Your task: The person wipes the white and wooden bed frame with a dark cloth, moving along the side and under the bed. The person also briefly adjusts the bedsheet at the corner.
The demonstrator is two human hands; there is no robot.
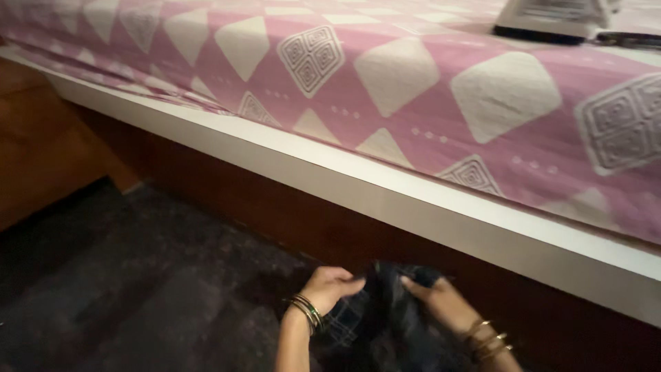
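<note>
Low at the frame's bottom edge, a dark cloth (382, 310) hangs bunched between both hands, in front of the brown bed base (289, 213). Left hand (329, 286) and right hand (441, 303), bangles on both wrists, each pinch its top edge. Above runs a white ledge (385, 189) under a pink patterned bedspread (413, 89); an iron (551, 19) sits on it at top right. Dark floor (138, 289) lies at left.

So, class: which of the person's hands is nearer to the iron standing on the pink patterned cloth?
Right. The right hand grips the dark garment low down, more nearly below the iron at upper right; the left hand grips it further left.
</note>
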